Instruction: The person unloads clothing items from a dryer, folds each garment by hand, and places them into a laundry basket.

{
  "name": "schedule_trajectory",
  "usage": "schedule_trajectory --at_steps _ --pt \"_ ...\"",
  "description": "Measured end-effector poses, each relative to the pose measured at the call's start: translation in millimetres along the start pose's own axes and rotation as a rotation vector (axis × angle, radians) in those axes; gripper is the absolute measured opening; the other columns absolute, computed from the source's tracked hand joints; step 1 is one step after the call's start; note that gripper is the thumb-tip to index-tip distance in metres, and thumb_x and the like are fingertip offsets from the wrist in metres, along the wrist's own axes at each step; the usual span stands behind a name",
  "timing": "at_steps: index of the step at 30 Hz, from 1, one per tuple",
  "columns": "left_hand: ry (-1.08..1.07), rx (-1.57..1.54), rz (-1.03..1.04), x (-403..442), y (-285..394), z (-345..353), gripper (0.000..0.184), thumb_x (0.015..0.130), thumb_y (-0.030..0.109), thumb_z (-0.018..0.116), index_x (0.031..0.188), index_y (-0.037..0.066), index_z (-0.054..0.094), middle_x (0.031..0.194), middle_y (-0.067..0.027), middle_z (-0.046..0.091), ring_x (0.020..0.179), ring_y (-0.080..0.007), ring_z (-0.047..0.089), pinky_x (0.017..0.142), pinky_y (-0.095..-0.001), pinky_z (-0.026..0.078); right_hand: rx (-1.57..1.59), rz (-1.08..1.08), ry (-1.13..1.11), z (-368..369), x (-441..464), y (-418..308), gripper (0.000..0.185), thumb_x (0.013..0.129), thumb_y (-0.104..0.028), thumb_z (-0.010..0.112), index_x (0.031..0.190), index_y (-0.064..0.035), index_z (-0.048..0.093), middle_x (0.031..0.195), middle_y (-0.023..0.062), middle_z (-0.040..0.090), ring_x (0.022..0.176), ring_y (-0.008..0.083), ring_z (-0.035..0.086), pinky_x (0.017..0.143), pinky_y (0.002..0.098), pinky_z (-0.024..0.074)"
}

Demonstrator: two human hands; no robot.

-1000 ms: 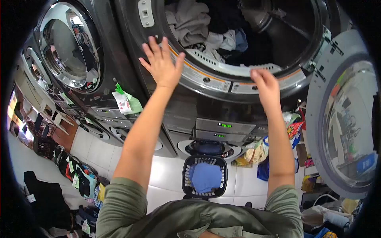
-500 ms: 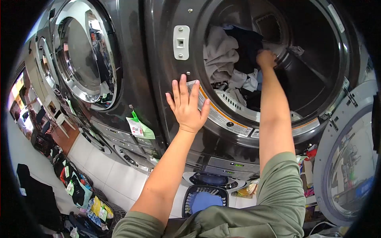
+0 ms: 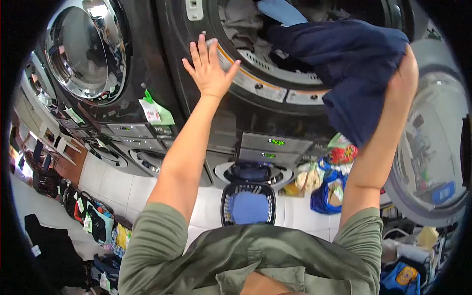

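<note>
My left hand [image 3: 210,69] lies with fingers spread against the front of the dark dryer [image 3: 223,120], beside the drum opening. At the right, my right hand [image 3: 404,73] is closed on a navy cloth [image 3: 354,59], which stretches across the opening and hangs down over the dryer's rim. A light blue piece [image 3: 282,11] shows above the navy cloth at the opening. Grey laundry [image 3: 241,24] lies inside the drum. The dryer's round door [image 3: 427,147] stands open on the right, partly behind my right arm.
Below on the tiled floor is a black basket [image 3: 224,206] with blue cloth in it. A second machine with a closed round door [image 3: 81,51] stands at the left. Bags [image 3: 327,196] sit right of the basket. Clothes in baskets [image 3: 93,216] line the lower left.
My right hand has come out of the drum toward the right, pulling the navy cloth with it. The light blue piece has risen into view. My left hand remains spread on the dryer front.
</note>
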State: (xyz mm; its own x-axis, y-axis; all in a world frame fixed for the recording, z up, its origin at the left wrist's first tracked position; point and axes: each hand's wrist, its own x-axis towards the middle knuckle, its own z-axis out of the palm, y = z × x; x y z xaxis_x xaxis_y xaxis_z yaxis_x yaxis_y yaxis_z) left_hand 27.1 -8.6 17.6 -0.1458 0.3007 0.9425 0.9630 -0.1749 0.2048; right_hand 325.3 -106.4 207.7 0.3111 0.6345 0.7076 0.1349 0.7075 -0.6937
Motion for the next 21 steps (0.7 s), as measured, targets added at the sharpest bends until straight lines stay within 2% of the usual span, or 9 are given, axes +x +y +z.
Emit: schedule_trajectory --at_steps 4,7,8,10,11,13,14,18,21 --pt "-0.358 -0.578 0.148 -54 76 -50 0.118 0.043 0.044 0.08 0.135 0.01 0.014 0.141 -0.0212 0.009 0.129 -0.0362 0.015 0.096 -0.0614 0.013 0.573 0.39 0.059 -40 -94 -17 0.029 0.088 -0.019 0.037 0.098 0.0002 0.056 0.096 0.0133 0.06 0.086 0.024 0.06 0.08 0.0353 0.0473" --pt "-0.463 -0.904 0.154 -115 140 -85 0.104 0.053 0.034 0.078 0.132 0.004 0.018 0.141 -0.0191 0.008 0.13 -0.0355 0.011 0.1 -0.055 0.015 0.552 0.61 0.161 -26 -177 -4 0.028 0.089 -0.02 0.037 0.1 -0.0018 0.055 0.105 0.0101 0.056 0.095 0.0216 0.056 0.084 0.0318 0.0435" --pt "-0.461 -0.925 0.127 -127 149 -89 0.1 0.055 0.033 0.077 0.131 0.004 0.019 0.14 -0.0192 0.01 0.129 -0.0351 0.013 0.099 -0.0541 0.016 -0.098 0.291 -0.252 -34 -202 9 0.026 0.087 -0.018 0.041 0.101 -0.001 0.055 0.108 0.0101 0.055 0.099 0.0206 0.054 0.085 0.0309 0.0423" --pt "-0.532 -0.978 0.023 -142 150 -98 0.093 0.058 0.03 0.074 0.13 0.004 0.021 0.137 -0.0193 0.015 0.126 -0.0343 0.018 0.098 -0.0522 0.019 -0.372 0.265 -0.879 -35 -235 8 0.022 0.081 -0.009 0.052 0.1 0.0008 0.054 0.106 0.0109 0.056 0.1 0.0199 0.053 0.085 0.031 0.0417" --pt "-0.582 -1.007 -0.031 -147 146 -103 0.09 0.059 0.028 0.073 0.129 0.004 0.022 0.136 -0.0193 0.017 0.125 -0.0339 0.02 0.097 -0.0513 0.021 0.022 0.581 -1.074 -31 -243 4 0.024 0.076 -0.001 0.059 0.099 0.0017 0.054 0.101 0.0115 0.059 0.098 0.0201 0.054 0.084 0.032 0.0423" --pt "-0.686 -1.064 -0.137 -156 134 -112 0.083 0.062 0.025 0.07 0.128 0.003 0.025 0.133 -0.0194 0.021 0.122 -0.0331 0.024 0.096 -0.0494 0.024 0.157 0.391 -1.232 -36 -246 4 0.027 0.076 -0.008 0.06 0.101 0.0 0.054 0.091 0.0087 0.058 0.086 0.0162 0.056 0.078 0.0296 0.0439" --pt "-0.736 -1.092 -0.186 -160 129 -119 0.079 0.064 0.024 0.069 0.127 0.003 0.026 0.132 -0.0195 0.023 0.121 -0.0327 0.026 0.095 -0.0485 0.025 0.012 0.191 -1.184 -39 -238 7 0.024 0.077 -0.008 0.06 0.099 0.0002 0.055 0.084 0.0067 0.059 0.08 0.0152 0.056 0.075 0.0286 0.0449" --pt "-0.905 -1.201 -0.353 -183 105 -150 0.066 0.07 0.017 0.064 0.124 0.003 0.031 0.126 -0.0196 0.032 0.116 -0.0312 0.034 0.093 -0.0448 0.031 0.196 0.569 -0.582 -34 -233 69 0.04 0.074 -0.005 0.061 0.112 -0.0016 0.047 0.099 0.0082 0.055 0.093 0.0186 0.053 0.082 0.0288 0.0418" --pt "-1.013 -1.291 -0.467 -208 89 -181 0.056 0.074 0.013 0.06 0.122 0.002 0.034 0.122 -0.0198 0.039 0.112 -0.03 0.041 0.091 -0.042 0.036 -0.366 0.077 -0.331 -25 -226 104 0.065 0.066 -0.003 0.064 0.123 -0.004 0.034 0.12 0.0174 0.039 0.113 0.0263 0.039 0.091 0.0327 0.0351"
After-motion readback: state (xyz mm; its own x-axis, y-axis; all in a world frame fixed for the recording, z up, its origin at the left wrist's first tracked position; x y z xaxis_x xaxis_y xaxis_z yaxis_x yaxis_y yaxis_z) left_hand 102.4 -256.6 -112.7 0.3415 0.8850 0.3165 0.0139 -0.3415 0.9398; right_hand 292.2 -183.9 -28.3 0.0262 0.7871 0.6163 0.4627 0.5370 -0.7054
